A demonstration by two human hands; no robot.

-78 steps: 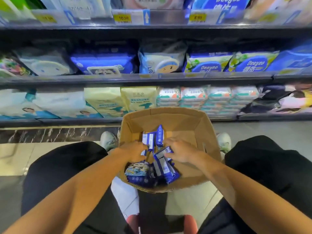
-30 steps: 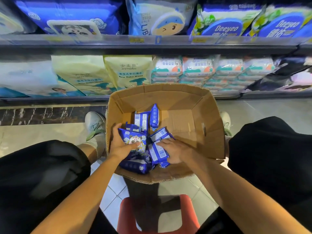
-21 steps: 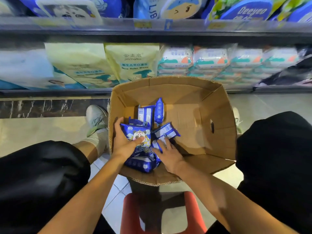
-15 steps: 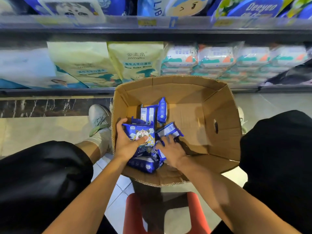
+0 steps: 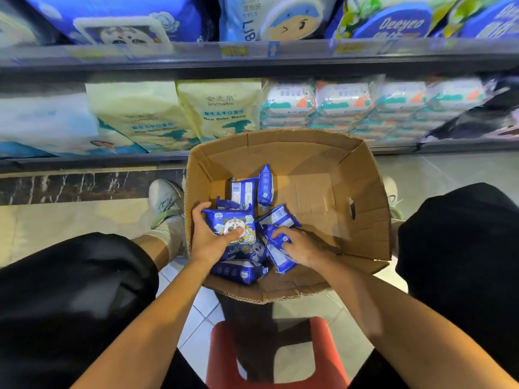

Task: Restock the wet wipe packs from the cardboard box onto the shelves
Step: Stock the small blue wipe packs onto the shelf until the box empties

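Observation:
An open cardboard box [image 5: 362, 220] stands on the floor between my knees. Several small blue wet wipe packs lie in its left half. My left hand [image 5: 209, 240] grips a blue pack with a panda picture [image 5: 231, 223], thumb pressed on its front. My right hand [image 5: 302, 245] rests on the pile with its fingers around another blue pack [image 5: 276, 241]. More packs [image 5: 265, 186] stand on edge further back in the box. The bottom shelf [image 5: 98, 161] lies just beyond the box.
The bottom shelf carries pale yellow baby wipe bags [image 5: 222, 108] and stacked white wipe packs [image 5: 345, 105]. The shelf above holds large blue packages [image 5: 280, 18]. A red plastic stool [image 5: 275, 357] is under me. My shoes [image 5: 165, 197] flank the box on the tiled floor.
My view has tilted down toward the box. My left hand took hold of the panda pack and lifted it slightly. My right hand shifted among the packs beside it.

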